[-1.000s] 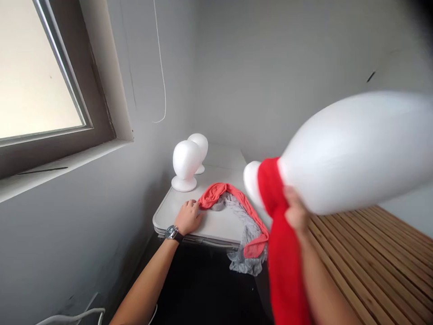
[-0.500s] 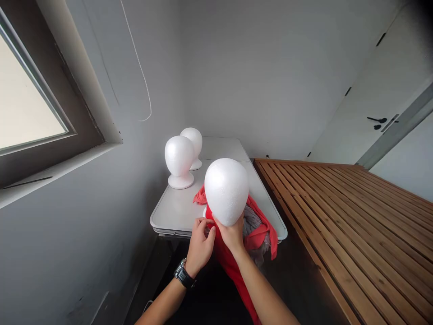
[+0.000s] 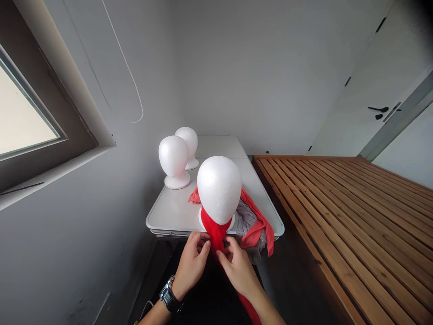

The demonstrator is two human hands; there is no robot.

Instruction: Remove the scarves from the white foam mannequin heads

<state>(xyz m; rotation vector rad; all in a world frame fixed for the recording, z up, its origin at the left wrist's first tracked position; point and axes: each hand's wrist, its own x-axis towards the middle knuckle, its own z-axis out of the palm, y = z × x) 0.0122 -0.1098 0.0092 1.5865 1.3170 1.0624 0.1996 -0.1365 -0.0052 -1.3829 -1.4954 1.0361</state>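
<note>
A white foam mannequin head (image 3: 219,189) stands at the near edge of the table. A red scarf (image 3: 216,232) is wrapped round its neck and hangs down in front over the table's edge. My left hand (image 3: 193,257) has its thumb and fingers curled at the scarf's left side, just below the neck. On the right side, my right hand (image 3: 238,266) pinches the scarf's hanging part between thumb and fingers. A black watch (image 3: 170,295) is on my left wrist.
Two more white foam heads, a nearer one (image 3: 173,158) and a farther one (image 3: 189,142), stand at the table's left. Coral cloth (image 3: 259,232) and grey cloth (image 3: 246,216) lie at the right edge of the table (image 3: 172,210). Beside it is a wooden slatted platform (image 3: 331,203).
My right hand has come down from under the foam head to the scarf's front. My left hand has shifted slightly down. The red scarf now gathers at the front of the neck.
</note>
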